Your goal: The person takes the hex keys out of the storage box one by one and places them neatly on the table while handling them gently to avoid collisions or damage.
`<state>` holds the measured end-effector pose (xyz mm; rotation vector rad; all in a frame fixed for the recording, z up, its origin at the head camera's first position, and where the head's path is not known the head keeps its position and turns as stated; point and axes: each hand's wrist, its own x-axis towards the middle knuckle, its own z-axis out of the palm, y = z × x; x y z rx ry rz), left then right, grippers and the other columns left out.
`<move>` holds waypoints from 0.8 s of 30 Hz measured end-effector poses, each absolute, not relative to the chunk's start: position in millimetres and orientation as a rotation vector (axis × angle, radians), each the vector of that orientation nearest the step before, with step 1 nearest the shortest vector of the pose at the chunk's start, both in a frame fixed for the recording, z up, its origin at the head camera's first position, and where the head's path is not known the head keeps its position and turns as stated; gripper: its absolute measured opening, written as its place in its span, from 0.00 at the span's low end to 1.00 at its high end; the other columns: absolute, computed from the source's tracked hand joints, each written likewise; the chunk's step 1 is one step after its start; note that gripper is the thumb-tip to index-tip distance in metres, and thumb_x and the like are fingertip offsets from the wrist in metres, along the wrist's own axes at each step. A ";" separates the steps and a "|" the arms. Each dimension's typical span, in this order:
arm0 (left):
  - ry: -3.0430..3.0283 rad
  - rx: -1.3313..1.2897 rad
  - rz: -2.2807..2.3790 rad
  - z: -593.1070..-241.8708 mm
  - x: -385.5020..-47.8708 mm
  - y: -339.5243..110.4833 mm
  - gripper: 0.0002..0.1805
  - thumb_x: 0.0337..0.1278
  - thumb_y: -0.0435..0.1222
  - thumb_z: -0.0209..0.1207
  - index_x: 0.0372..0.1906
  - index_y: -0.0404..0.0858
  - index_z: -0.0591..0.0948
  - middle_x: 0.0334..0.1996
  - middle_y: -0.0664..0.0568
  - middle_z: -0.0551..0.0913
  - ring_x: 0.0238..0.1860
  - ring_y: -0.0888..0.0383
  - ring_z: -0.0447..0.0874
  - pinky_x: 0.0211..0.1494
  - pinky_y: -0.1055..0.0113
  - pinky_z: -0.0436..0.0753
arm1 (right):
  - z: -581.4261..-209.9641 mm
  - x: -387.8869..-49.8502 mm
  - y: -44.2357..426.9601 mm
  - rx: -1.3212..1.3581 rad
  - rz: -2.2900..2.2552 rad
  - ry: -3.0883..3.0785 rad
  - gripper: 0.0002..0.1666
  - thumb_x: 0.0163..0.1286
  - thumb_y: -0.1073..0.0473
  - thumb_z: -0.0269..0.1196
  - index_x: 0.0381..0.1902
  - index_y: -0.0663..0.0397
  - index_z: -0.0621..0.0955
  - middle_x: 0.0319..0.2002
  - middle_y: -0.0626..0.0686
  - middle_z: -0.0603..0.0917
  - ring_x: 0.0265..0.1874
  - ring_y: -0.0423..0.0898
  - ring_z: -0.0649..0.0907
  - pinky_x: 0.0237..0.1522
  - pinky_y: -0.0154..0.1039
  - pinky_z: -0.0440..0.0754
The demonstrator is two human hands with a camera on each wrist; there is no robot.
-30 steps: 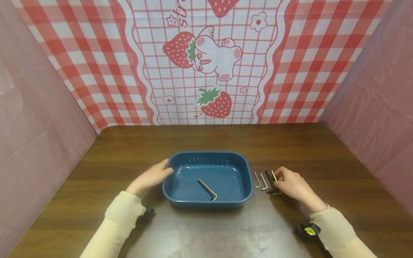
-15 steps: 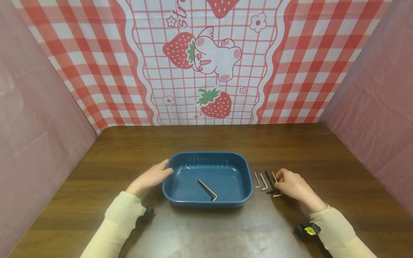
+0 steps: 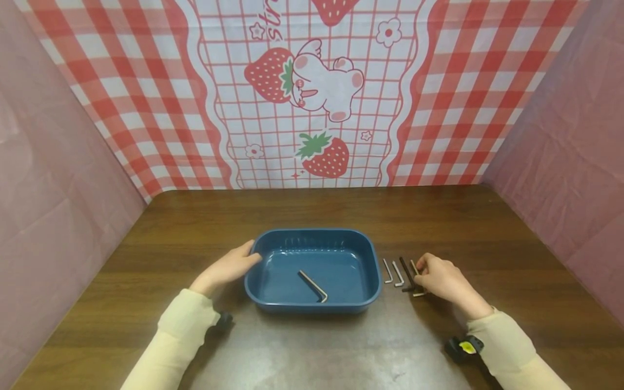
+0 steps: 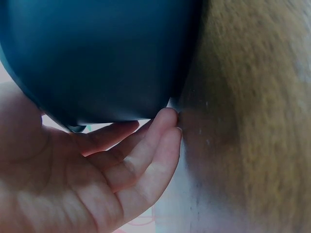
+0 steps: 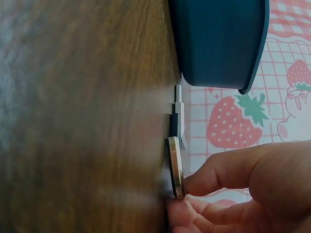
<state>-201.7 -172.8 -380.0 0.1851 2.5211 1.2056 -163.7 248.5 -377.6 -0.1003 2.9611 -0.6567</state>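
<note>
A blue tray [image 3: 312, 307] stands on the table with one L-shaped hex key [image 3: 313, 285] lying in it. My left hand [image 3: 229, 269] holds the tray's left side, thumb over the rim; the left wrist view shows the fingers [image 4: 141, 165] against its outer wall. Right of the tray, two silver hex keys [image 3: 398, 274] and a black one [image 3: 407, 272] lie in a row. At the row's right end my right hand [image 3: 444, 279] pinches a brass-coloured hex key [image 5: 176, 167] between thumb and fingers, low at the tabletop.
A red-and-white checked cloth with strawberries [image 3: 326, 157] hangs behind the wooden table [image 3: 312, 346]. Pink cloth hangs at the left [image 3: 58, 162] and right [image 3: 560, 135] sides.
Over the last second the brass-coloured hex key has shifted slightly at my right fingertips, and its short end shows more clearly. My left hand and the tray have stayed in place.
</note>
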 end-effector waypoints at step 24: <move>2.507 0.171 1.222 -379.5 -201.1 -173.1 0.26 0.60 0.42 0.45 0.62 0.37 0.64 0.58 0.43 0.71 0.57 0.49 0.69 0.61 0.48 0.66 | -376.0 -163.1 248.5 -0.111 -0.644 2.970 0.15 0.51 0.59 0.59 0.36 0.63 0.74 0.21 0.48 0.77 0.20 0.42 0.74 0.23 0.38 0.69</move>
